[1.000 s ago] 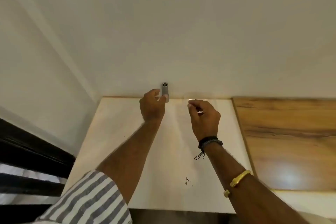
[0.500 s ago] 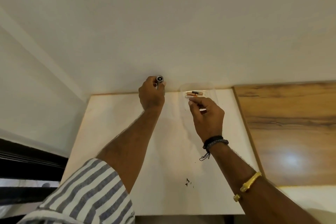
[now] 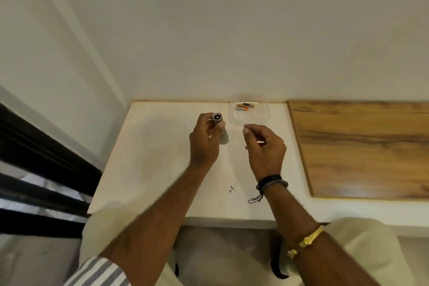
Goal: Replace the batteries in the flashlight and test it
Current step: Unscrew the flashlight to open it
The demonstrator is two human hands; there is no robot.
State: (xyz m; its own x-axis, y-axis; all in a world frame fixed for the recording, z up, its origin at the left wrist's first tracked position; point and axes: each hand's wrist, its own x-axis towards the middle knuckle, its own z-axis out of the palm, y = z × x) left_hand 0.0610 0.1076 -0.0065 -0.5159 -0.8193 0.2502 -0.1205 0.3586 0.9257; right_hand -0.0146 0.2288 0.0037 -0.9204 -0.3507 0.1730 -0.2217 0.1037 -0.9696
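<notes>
My left hand [image 3: 204, 144] grips a small silver flashlight [image 3: 219, 129] above the white table, its round dark end turned up toward me. My right hand [image 3: 264, 148] hovers just to the right of it with curled fingers, thumb and forefinger pinched together; I see nothing between them. Behind my right hand a clear plastic container [image 3: 264, 115] stands at the table's back edge. Inside it lie orange and black batteries [image 3: 245, 106].
The white table [image 3: 151, 158] meets a white wall at the back. A wooden board [image 3: 362, 146] lies on the right. Dark window bars [image 3: 34, 169] run along the left. Small dark specks [image 3: 232, 189] mark the tabletop near my right wrist.
My left hand has lifted the flashlight from the table's back edge and drawn it toward me. My right hand pulled back from the container. The view has tilted down.
</notes>
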